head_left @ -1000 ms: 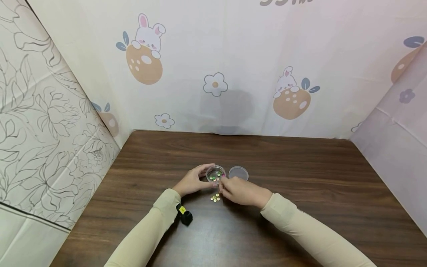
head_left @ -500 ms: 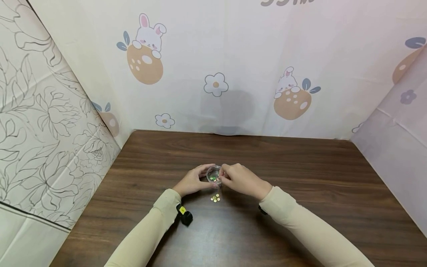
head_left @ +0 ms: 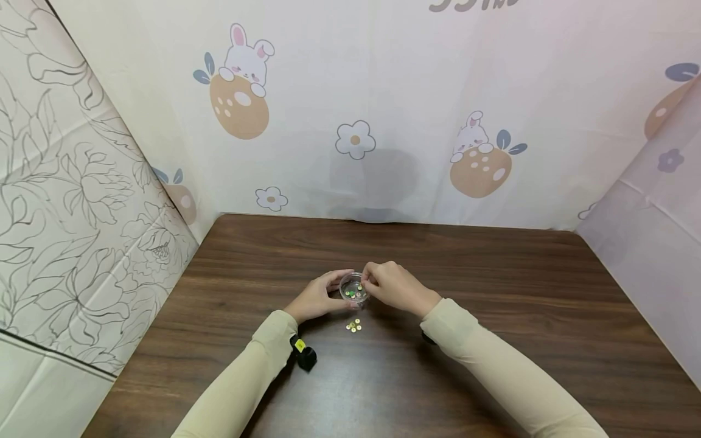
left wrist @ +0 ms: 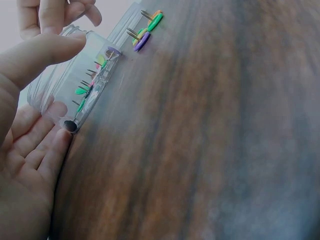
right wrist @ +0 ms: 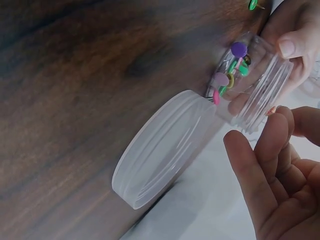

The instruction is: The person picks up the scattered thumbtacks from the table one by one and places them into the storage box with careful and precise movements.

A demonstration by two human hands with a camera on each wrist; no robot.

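Observation:
My left hand (head_left: 317, 296) grips a small clear jar (head_left: 345, 281) standing upright on the table, fingers and thumb round its sides. Several thumbtacks (right wrist: 239, 49) with coloured heads lie on the jar's bottom. At the jar's mouth is my right hand (head_left: 398, 287), its fingers curled; a small orange-headed thumbtack (right wrist: 270, 110) shows at the fingertips in the right wrist view, apparently pinched. Several loose thumbtacks (head_left: 353, 326) rest on the table in front of the jar, points up in the left wrist view. The clear lid (right wrist: 162, 150) lies beside the jar, hidden by the right hand in the head view.
The brown wooden table (head_left: 493, 274) reaches back to a wall with a printed rabbit cloth (head_left: 394, 91). A black device with a yellow label (head_left: 303, 353) sits at the left wrist.
My right hand has moved up and back from the jar's right front to its mouth, covering the lid in the head view. The left hand and jar have stayed in place.

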